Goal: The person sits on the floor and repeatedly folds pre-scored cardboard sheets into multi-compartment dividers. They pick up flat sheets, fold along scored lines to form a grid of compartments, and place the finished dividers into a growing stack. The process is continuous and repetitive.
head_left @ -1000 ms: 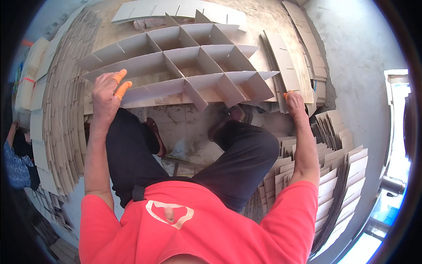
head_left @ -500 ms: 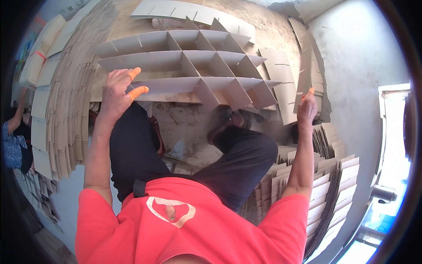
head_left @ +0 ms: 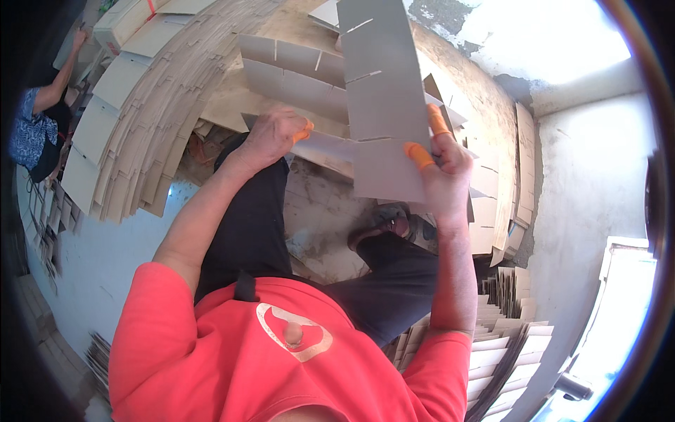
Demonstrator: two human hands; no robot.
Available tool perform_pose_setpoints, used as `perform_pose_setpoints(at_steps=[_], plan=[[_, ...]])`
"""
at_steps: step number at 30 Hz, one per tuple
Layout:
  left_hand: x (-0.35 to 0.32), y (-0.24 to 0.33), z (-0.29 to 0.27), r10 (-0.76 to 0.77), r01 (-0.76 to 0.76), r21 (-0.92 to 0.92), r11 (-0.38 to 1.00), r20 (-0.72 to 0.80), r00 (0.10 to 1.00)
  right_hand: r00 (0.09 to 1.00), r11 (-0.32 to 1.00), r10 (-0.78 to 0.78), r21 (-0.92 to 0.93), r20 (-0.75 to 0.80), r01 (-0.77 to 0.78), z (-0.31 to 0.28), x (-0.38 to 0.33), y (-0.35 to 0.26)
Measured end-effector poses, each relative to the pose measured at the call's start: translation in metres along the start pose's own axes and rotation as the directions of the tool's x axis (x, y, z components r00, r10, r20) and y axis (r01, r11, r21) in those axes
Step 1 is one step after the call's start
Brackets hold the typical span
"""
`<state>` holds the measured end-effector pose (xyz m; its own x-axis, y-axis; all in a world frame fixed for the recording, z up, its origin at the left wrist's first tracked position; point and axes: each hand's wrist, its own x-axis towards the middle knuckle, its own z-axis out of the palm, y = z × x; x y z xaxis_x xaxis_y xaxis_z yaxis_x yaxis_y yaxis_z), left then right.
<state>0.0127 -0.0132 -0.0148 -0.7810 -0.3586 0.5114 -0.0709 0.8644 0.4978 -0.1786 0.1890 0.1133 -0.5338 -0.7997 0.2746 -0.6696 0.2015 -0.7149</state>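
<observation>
A slotted cardboard strip (head_left: 387,91) stands nearly upright in front of me, gripped along its right edge by my right hand (head_left: 451,172). Orange finger covers show on that thumb and a finger. Behind the strip is a cardboard divider grid (head_left: 292,83), made of slotted strips crossing each other; the held strip hides much of it. My left hand (head_left: 267,141) is closed at the left end of the grid's nearest strip (head_left: 325,148), with an orange-covered fingertip on the cardboard. Whether the held strip touches the grid cannot be made out.
Tall stacks of flat cardboard strips (head_left: 151,98) stand at the left. More strips lie at the right (head_left: 485,211) and stand in bundles at the lower right (head_left: 510,344). A wall (head_left: 583,162) bounds the right side. A person in a blue patterned top (head_left: 31,130) is far left.
My right hand has brought a strip from the right pile over the grid. My left hand has moved right and closed on the nearest strip. The view has shifted.
</observation>
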Motion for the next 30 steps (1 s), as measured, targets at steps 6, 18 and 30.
perform_pose_setpoints(at_steps=[6,18,30], plan=[[0.001,-0.005,0.005,0.002,-0.002,-0.005,1.000,-0.030,1.000,0.996,0.997,0.019,-0.073,0.084,-0.013,0.029,0.017,-0.004],[0.006,-0.009,0.005,-0.022,0.021,-0.043,0.999,-0.030,0.999,0.992,1.000,-0.010,0.011,0.129,0.009,0.027,0.029,-0.007],[0.010,-0.014,0.006,-0.041,0.043,-0.037,0.998,0.042,0.998,0.967,0.994,-0.092,-0.035,0.236,0.104,0.041,0.037,-0.003]])
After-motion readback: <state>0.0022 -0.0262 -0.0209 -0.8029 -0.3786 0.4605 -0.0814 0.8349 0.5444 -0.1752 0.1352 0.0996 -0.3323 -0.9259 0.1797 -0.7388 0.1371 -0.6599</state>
